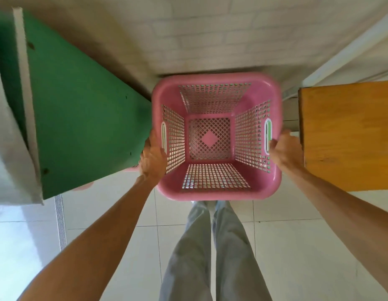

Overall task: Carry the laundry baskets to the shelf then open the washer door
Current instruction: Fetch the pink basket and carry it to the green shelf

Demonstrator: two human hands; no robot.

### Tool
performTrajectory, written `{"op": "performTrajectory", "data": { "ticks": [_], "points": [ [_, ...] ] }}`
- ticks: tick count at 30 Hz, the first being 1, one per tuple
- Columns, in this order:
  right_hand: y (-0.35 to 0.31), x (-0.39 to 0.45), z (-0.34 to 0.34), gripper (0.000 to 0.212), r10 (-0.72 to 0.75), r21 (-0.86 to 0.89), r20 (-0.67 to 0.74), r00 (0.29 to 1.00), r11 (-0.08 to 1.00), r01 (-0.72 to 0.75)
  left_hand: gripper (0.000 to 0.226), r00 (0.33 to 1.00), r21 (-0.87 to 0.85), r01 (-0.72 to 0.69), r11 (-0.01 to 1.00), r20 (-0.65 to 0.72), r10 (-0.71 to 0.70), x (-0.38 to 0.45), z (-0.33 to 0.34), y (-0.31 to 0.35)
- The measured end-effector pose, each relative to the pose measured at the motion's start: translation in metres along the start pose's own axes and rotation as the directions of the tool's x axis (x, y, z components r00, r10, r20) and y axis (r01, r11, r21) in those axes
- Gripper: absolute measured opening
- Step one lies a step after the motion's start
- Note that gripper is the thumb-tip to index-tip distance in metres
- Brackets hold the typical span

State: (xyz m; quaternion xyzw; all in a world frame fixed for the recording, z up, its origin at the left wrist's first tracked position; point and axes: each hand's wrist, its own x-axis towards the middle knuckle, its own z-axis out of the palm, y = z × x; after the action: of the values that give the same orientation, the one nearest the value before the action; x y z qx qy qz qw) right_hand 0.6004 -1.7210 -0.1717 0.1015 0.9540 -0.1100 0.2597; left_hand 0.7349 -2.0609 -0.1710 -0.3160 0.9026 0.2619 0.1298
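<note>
At the centre of the frame sits one pink laundry basket (217, 135), empty, square with rounded corners, its four walls and bottom perforated. Two hands hold it: the left hand (153, 158) is curled around the left handle slot, the right hand (285, 148) around the right. One green board (84, 118) fills the left, one wooden surface (349, 135) the right.

Views: only one, the head camera; no second view shares the scene.
Position: worn on the person's head, above the pink basket (217, 137).
Direction: steeply down and forward; legs at lower centre, wall at the top of the frame.
Nearness: close; the basket fills the centre.
Lens: wide-angle, edges bent.
</note>
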Motion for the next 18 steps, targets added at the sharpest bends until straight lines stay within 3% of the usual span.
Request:
{"op": "performTrajectory", "data": {
  "ticks": [4, 8, 11, 16, 18],
  "points": [
    [0.0, -0.021, -0.037, 0.047, -0.095, 0.083, 0.169, 0.981, 0.993, 0.081, 0.076, 0.988, -0.04, -0.068, 0.997, 0.134, 0.073, -0.015, -0.035, 0.007],
    [-0.016, -0.075, -0.095, 0.05, -0.182, 0.127, 0.21, 0.961, 0.979, 0.158, 0.056, 0.967, -0.016, -0.122, 0.992, 0.223, 0.123, -0.038, -0.083, 0.041],
    [-0.024, -0.131, -0.14, 0.05, -0.188, 0.219, 0.23, 0.955, 0.966, 0.138, 0.058, 0.934, 0.056, -0.24, 0.969, 0.283, 0.215, -0.079, -0.128, 0.087],
    [-0.011, -0.211, -0.18, 0.068, -0.019, 0.274, 0.222, 0.975, 0.961, -0.044, 0.074, 0.84, 0.224, -0.491, 0.842, 0.379, 0.389, -0.143, -0.178, 0.157],
    [0.015, -0.224, -0.181, 0.09, 0.039, 0.274, 0.234, 0.971, 0.956, -0.104, 0.083, 0.793, 0.271, -0.56, 0.783, 0.449, 0.411, -0.156, -0.191, 0.179]
  ]
}}
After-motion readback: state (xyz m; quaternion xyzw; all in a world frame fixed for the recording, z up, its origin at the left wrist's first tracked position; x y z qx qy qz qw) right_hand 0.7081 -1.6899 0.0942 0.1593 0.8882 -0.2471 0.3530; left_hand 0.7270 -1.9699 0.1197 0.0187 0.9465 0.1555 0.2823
